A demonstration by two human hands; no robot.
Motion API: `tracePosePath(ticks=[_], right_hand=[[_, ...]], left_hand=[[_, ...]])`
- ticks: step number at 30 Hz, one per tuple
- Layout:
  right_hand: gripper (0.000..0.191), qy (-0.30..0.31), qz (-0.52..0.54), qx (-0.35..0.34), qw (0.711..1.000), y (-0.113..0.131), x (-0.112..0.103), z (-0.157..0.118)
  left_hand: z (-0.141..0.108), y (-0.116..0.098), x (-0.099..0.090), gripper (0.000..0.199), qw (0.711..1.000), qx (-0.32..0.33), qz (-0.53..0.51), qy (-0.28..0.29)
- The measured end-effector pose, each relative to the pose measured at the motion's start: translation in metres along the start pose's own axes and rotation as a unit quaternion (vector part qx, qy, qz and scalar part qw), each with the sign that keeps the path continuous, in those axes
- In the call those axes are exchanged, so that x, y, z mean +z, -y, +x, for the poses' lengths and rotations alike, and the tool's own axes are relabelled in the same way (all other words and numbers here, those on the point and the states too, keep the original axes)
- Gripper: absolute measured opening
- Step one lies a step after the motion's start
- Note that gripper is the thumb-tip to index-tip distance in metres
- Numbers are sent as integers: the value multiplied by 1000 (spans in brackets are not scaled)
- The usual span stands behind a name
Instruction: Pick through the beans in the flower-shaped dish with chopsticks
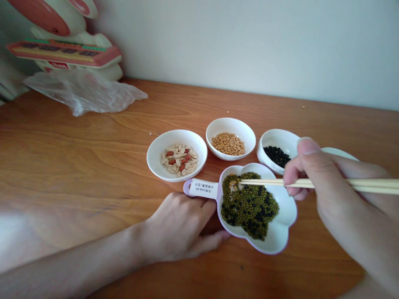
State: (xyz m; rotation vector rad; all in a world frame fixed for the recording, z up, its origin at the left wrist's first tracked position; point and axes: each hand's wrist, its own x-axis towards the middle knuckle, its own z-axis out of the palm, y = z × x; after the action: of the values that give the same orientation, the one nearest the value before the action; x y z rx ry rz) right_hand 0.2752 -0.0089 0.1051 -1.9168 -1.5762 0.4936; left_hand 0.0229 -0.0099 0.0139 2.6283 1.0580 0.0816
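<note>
A flower-shaped dish (281,234) with a labelled handle holds green beans (253,204) mixed with black ones. My left hand (179,226) rests against the dish, its fingers partly hidden under the handle and near edge. In my right hand (334,175) is a pair of wooden chopsticks (295,181), their tips among the beans at the dish's upper left, beside a few pale pieces. Behind the dish stand a bowl of peanuts (179,158), a bowl of yellow beans (228,144) and a bowl of black beans (277,156).
A fourth white bowl (339,152) is mostly hidden behind my right hand. At the back left, a clear plastic bag (96,94) lies before a rabbit-shaped toy with a keyboard (68,53). A pale wall (248,43) rises behind the wooden table (72,171).
</note>
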Motion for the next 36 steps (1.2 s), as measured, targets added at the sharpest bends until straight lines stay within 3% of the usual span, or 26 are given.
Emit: tracePosePath(ticks=[7, 16, 23, 28, 36], right_hand=[[51, 23, 15, -34, 999, 7, 4, -1], [53, 42, -28, -7, 999, -1, -2, -1], [52, 6, -7, -36, 999, 9, 4, -2], [50, 39, 8, -54, 998, 13, 5, -2], [51, 44, -11, -21, 999, 3, 1, -3]], left_hand=[[-1, -2, 0, 47, 1000, 1, 6, -5], [2, 0, -1, 47, 1000, -1, 0, -1], [1, 0, 1, 47, 1000, 1, 3, -4], [1, -4, -2, 47, 1000, -2, 1, 0], [2, -2, -2, 45, 1000, -4, 0, 10]])
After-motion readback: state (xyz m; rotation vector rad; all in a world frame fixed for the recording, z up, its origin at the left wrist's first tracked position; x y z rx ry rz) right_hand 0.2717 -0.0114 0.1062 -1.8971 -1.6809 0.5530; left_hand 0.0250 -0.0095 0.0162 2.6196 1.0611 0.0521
